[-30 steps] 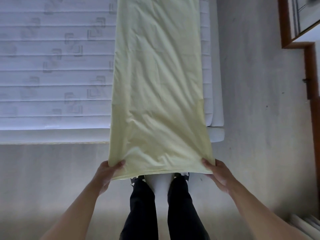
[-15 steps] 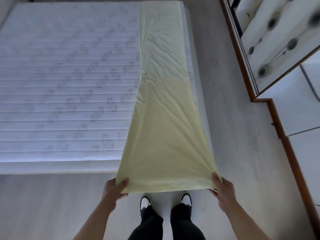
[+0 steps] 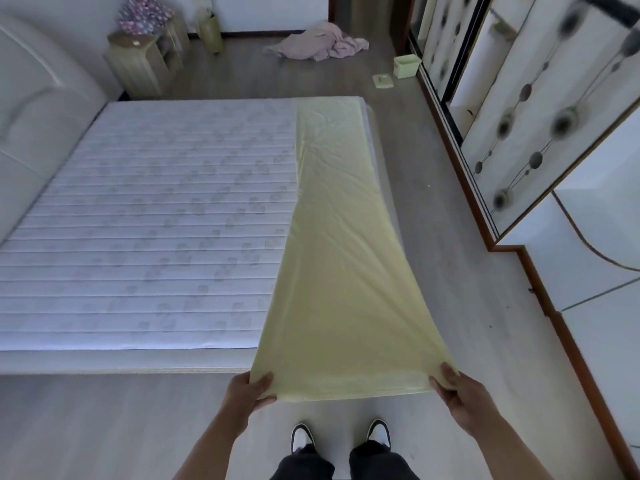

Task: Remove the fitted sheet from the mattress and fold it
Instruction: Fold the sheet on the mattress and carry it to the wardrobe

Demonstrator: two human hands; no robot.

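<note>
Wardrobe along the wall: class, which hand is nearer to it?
Right. The right hand holds the sheet corner on the wardrobe side; the left hand holds the far corner.

You have one head view, looking forward and down from the mattress (image 3: 145, 216) foot toward the headboard (image 3: 38, 109); far edges look slightly blurred, probably wide-angle.

Dim, flat daylight; soft focus; wide-angle bending at edges.
</note>
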